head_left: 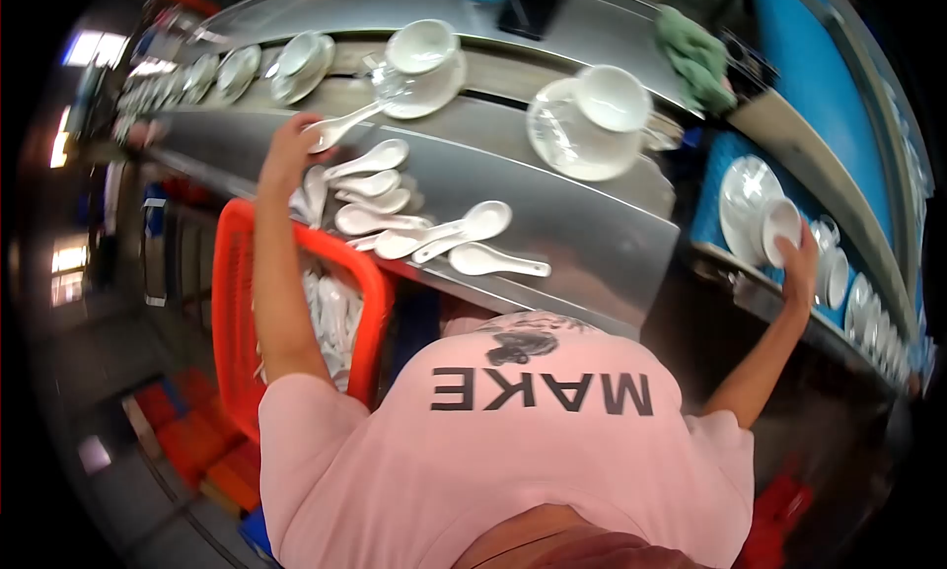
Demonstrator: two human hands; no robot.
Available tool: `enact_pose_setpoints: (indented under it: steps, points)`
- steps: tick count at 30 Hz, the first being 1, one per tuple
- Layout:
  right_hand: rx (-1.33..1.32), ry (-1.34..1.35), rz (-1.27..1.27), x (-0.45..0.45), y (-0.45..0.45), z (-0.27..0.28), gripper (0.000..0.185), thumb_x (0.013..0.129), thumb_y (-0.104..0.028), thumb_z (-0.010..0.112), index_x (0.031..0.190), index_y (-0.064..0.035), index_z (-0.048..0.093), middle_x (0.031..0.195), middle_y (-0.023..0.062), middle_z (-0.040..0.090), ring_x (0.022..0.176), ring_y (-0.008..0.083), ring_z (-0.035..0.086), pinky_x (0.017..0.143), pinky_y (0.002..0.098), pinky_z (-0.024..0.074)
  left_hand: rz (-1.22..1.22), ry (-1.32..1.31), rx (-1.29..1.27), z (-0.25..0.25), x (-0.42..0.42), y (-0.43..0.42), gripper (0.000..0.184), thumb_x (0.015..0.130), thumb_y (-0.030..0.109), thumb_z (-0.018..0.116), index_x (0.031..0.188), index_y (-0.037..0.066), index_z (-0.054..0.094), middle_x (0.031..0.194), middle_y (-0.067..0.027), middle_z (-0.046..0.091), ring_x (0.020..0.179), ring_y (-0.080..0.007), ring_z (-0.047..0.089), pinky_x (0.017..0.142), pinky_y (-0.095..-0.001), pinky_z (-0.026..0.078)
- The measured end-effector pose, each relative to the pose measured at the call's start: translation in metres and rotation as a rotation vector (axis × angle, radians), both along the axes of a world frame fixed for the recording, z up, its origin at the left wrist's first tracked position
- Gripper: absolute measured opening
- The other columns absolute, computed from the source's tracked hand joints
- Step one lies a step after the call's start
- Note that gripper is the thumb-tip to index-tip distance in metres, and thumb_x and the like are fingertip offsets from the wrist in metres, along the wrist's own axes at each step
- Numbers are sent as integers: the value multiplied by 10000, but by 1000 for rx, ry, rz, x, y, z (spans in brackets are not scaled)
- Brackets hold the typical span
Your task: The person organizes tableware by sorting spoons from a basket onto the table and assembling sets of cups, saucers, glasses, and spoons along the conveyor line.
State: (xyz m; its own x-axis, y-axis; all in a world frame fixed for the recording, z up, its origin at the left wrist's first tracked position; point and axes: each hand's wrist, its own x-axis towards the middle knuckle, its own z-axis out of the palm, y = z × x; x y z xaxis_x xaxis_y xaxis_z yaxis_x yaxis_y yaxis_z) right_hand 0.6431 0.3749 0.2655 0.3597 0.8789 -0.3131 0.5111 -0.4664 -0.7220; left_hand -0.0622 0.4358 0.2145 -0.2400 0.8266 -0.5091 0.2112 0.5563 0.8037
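Observation:
At the left, my left hand [288,153] is closed on a white spoon [342,127], whose other end reaches a plate with a bowl [422,46]. Below it, several white spoons [406,242] lie loosely on the metal ledge [582,244]. Over at the right, my right hand [801,258] grips a small white bowl [779,226] with thumb and fingers, against a plate [747,199] that looks wrapped in clear film. Another plate [552,135] with a bowl [613,98] stands between my hands.
A red basket [234,303] of white spoons is under my left arm. More bowls on plates [299,66] line the belt at the upper left, and others [863,308] stand at the right. A green cloth [693,58] and a dark phone-like object [534,7] lie at the top.

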Motion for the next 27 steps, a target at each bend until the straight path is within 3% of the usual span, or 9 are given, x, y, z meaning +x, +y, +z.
enact_pose_setpoints:
  steps: [5,9,12,15,16,20,24,27]
  points:
    - [88,223,-231,-11,7,-17,505,670,-60,591,1159,15,486,1052,90,565,945,196,553,836,301,433,67,142,-22,-18,16,10,160,718,114,613,794,-1,531,654,-43,541,491,-120,543,437,-226,447]
    - [123,374,-180,-60,20,-24,459,669,-35,573,1120,28,508,1004,88,582,880,178,570,783,277,448,31,285,-36,-27,29,23,155,705,116,630,722,15,513,619,-51,556,479,-117,560,407,-231,433]
    - [97,419,-66,-103,41,-24,439,665,-22,553,1099,34,522,981,92,587,853,174,575,772,274,449,87,132,-25,-35,36,29,148,723,128,615,758,-2,554,658,-81,590,533,-129,588,458,-228,454]
    - [41,400,16,-127,61,-35,438,656,-10,537,1091,39,528,962,93,592,839,170,577,769,273,448,-7,53,4,-37,35,30,188,753,146,610,866,-2,588,764,-74,607,680,-129,615,553,-217,475]
    - [35,411,33,-136,66,-37,439,653,-7,532,1090,41,530,955,93,594,834,168,577,765,272,449,-109,141,-27,-15,44,26,245,756,137,607,939,-26,600,787,-68,606,723,-134,609,635,-217,477]
    - [-40,374,165,-164,83,-39,435,669,-19,519,1101,34,530,940,91,597,810,160,579,744,267,453,-687,333,78,-9,45,5,231,713,128,650,884,-20,604,737,-34,589,684,-117,541,650,-237,452]
    - [-117,348,289,-179,91,-48,390,754,-93,551,1132,0,527,952,87,596,802,142,577,700,247,459,-753,388,94,-10,56,0,183,680,92,643,829,2,587,703,-38,573,651,-106,511,612,-236,433]
    - [-159,425,249,-191,86,-23,360,825,-160,547,1158,-25,519,946,77,590,778,110,554,651,228,448,-660,305,152,-14,55,5,221,687,65,596,902,16,580,714,-45,573,636,-116,515,607,-235,437]
